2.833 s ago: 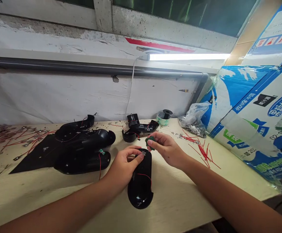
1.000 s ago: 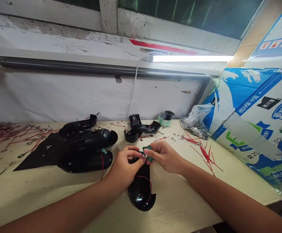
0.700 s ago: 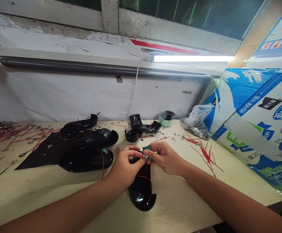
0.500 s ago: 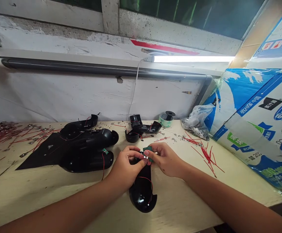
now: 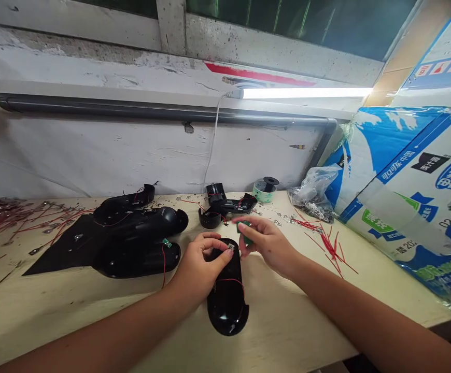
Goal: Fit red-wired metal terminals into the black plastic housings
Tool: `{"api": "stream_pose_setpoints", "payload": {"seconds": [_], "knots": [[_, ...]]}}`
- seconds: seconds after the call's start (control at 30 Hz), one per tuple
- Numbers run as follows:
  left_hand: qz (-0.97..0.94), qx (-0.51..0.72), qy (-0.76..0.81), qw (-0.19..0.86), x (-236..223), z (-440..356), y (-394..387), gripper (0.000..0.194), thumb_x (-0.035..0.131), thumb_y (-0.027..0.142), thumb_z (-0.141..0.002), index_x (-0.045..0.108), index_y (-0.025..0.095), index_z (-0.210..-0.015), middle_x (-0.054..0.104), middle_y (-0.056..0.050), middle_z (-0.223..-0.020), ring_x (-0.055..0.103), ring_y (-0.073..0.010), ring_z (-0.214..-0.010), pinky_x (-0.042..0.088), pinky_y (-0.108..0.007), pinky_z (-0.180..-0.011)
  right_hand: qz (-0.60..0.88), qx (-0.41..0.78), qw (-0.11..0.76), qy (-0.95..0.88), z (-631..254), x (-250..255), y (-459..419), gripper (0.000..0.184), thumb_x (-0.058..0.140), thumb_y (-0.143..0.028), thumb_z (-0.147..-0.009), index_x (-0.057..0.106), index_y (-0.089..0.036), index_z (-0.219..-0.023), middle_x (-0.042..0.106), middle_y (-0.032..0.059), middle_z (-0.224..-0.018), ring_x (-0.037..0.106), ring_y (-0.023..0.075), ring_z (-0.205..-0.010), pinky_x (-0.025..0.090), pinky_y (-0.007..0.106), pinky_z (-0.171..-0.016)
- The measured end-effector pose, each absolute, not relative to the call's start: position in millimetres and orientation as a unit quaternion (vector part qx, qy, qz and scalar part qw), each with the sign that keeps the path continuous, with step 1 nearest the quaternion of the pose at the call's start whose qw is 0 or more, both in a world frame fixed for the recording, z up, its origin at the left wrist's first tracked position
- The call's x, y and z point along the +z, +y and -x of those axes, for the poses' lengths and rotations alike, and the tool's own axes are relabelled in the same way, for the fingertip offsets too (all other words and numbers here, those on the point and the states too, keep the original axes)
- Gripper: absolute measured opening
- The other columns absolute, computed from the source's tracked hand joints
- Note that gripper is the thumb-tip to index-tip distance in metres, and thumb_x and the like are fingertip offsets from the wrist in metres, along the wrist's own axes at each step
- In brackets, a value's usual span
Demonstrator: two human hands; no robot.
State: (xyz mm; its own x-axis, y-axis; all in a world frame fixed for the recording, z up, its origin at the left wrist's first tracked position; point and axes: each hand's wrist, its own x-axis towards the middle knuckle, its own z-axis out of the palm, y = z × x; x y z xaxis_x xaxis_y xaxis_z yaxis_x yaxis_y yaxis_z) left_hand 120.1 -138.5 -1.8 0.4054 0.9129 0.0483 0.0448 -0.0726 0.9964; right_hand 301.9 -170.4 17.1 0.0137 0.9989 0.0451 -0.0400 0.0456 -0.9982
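Observation:
My left hand point(image 5: 204, 263) is closed, its thumb and forefinger pinching a small shiny metal piece point(image 5: 230, 247) over the far end of a black plastic shell point(image 5: 227, 305). The shell lies lengthwise on the table with its hollow side up, and a thin red wire point(image 5: 231, 280) curves across its inside. Just right of that end, my right hand point(image 5: 268, 242) grips a small flat green piece point(image 5: 244, 231) between thumb and fingers. The green piece is apart from the shell; fingers hide part of it.
More black shells point(image 5: 140, 228) lie at left, one with a small green circuit board point(image 5: 167, 242). Other black parts point(image 5: 229, 204) and a tape roll point(image 5: 263, 192) stand behind. Red wires point(image 5: 328, 243), a plastic bag point(image 5: 316, 189) and a blue-white carton point(image 5: 404, 171) are at right.
My right hand has drawn up and away from the left with the green piece, uncovering the shell's far end. My left hand has stayed nearly in place with the metal piece.

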Motion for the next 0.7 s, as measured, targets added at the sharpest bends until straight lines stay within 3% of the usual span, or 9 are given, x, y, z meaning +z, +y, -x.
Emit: {"api": "stream_pose_setpoints", "payload": {"seconds": [0.07, 0.2, 0.3, 0.43, 0.53, 0.7], "knots": [[-0.598, 0.406, 0.380, 0.578, -1, -120, -139, 0.031, 0.081, 0.042, -0.068, 0.072, 0.015, -0.079, 0.052, -0.011, -0.133, 0.067, -0.0189, -0.089, 0.055, -0.033, -0.078, 0.487, 0.500, 0.567, -0.439, -305, 17, -168, 0.052, 0.074, -0.047, -0.083, 0.055, -0.022, -0.125, 0.065, -0.0018, -0.069, 0.061, 0.0149, -0.053, 0.057, 0.034, -0.056], [-0.565, 0.449, 0.351, 0.596, 0, -120, -139, 0.030, 0.081, 0.040, -0.068, 0.071, 0.014, -0.080, 0.050, -0.012, -0.132, 0.066, -0.0194, -0.095, 0.055, -0.031, -0.080, 0.484, 0.516, 0.575, -0.410, -304, 15, -167, 0.044, 0.078, -0.042, -0.076, 0.057, -0.022, -0.109, 0.064, 0.0001, -0.092, 0.059, 0.0107, -0.053, 0.057, 0.031, -0.049], [-0.566, 0.459, 0.341, 0.594, -1, -119, -139, 0.029, 0.080, 0.039, -0.071, 0.070, 0.014, -0.080, 0.050, -0.012, -0.130, 0.065, -0.0193, -0.097, 0.055, -0.031, -0.082, 0.511, 0.516, 0.507, -0.464, -301, 12, -168, 0.033, 0.072, -0.049, -0.082, 0.058, -0.021, -0.091, 0.051, -0.0063, -0.069, 0.041, 0.0059, -0.040, 0.042, 0.023, -0.035], [-0.589, 0.443, 0.330, 0.590, -3, -119, -140, 0.029, 0.077, 0.041, -0.076, 0.069, 0.015, -0.083, 0.047, -0.011, -0.134, 0.065, -0.0166, -0.092, 0.056, -0.029, -0.075, 0.540, 0.504, 0.426, -0.523, -299, 13, -171, 0.043, 0.065, -0.059, -0.087, 0.052, -0.020, -0.075, 0.028, -0.0104, -0.051, 0.024, 0.0045, -0.037, 0.019, 0.021, -0.034], [-0.618, 0.433, 0.332, 0.567, -5, -120, -141, 0.026, 0.074, 0.040, -0.079, 0.067, 0.015, -0.086, 0.049, -0.011, -0.133, 0.065, -0.0168, -0.091, 0.056, -0.030, -0.076, 0.526, 0.540, 0.428, -0.499, -299, 17, -172, 0.043, 0.070, -0.058, -0.083, 0.052, -0.020, -0.076, 0.030, -0.0100, -0.054, 0.024, 0.0046, -0.040, 0.014, 0.022, -0.038], [-0.700, 0.451, 0.316, 0.455, -6, -117, -144, 0.028, 0.051, 0.025, -0.096, 0.059, 0.025, -0.123, 0.056, -0.009, -0.132, 0.058, -0.0205, -0.120, 0.049, -0.041, -0.104, 0.519, 0.559, 0.455, -0.459, -299, 23, -172, 0.042, 0.073, -0.051, -0.080, 0.049, -0.019, -0.070, 0.033, -0.0084, -0.056, 0.027, 0.0052, -0.043, 0.014, 0.022, -0.039]]}}
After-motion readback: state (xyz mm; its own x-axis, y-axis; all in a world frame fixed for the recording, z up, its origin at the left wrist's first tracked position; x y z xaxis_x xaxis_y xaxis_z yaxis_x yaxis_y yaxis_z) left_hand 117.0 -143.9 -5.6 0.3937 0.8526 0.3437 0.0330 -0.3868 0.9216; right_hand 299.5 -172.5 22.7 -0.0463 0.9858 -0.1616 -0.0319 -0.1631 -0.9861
